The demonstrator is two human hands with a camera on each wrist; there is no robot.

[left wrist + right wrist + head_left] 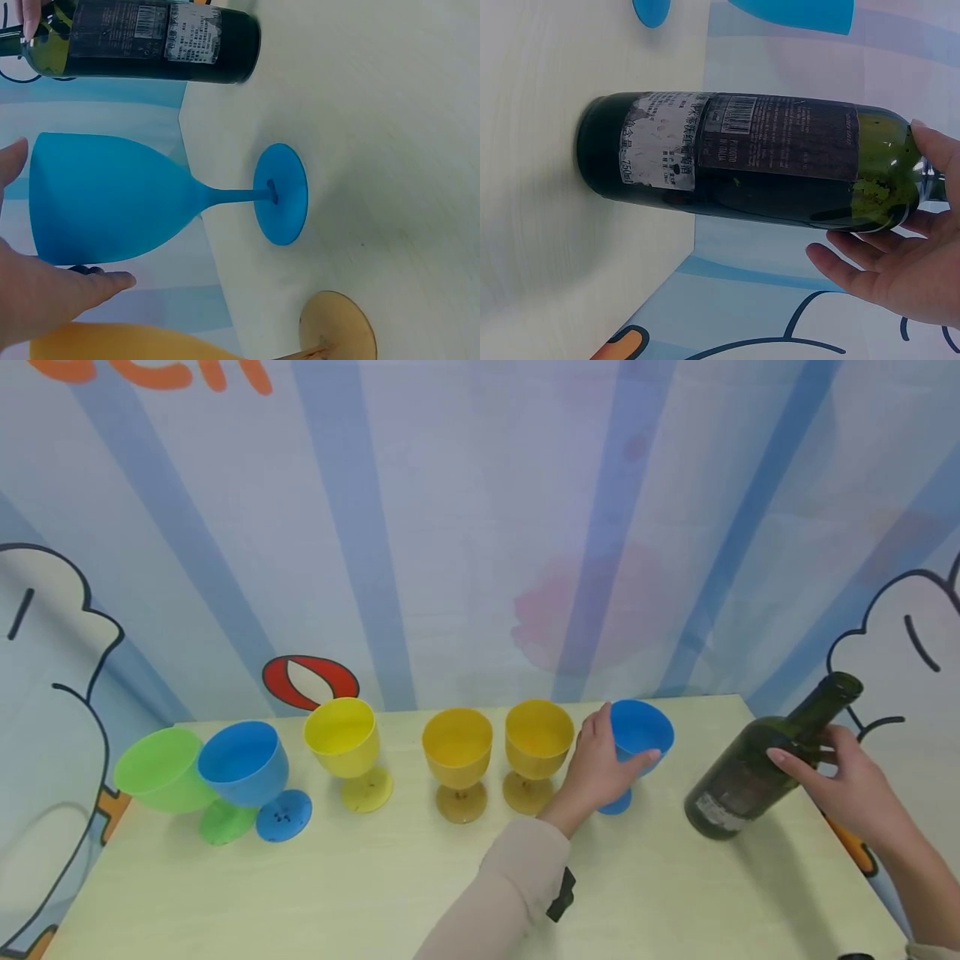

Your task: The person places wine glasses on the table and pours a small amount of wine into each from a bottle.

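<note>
In the head view a blue goblet (643,727) stands upright at the right end of a row. My left hand (597,768) spans its bowl, thumb across the front and fingers along the left side, fairly straight. The left wrist view shows the blue goblet (112,199) with its foot on the table and fingertips near the rim. Farther right, a dark green wine bottle (750,768) rests its base on the table. My right hand (855,789) holds it round the shoulder and neck. Its torn back label and the curled fingers around the bottle (780,161) appear in the right wrist view.
To the left stand two amber goblets (457,747) (538,739), a yellow goblet (342,739), another blue goblet (243,764) and a green goblet (165,768). Behind the pale table (337,893) hangs a striped, printed backdrop (472,527).
</note>
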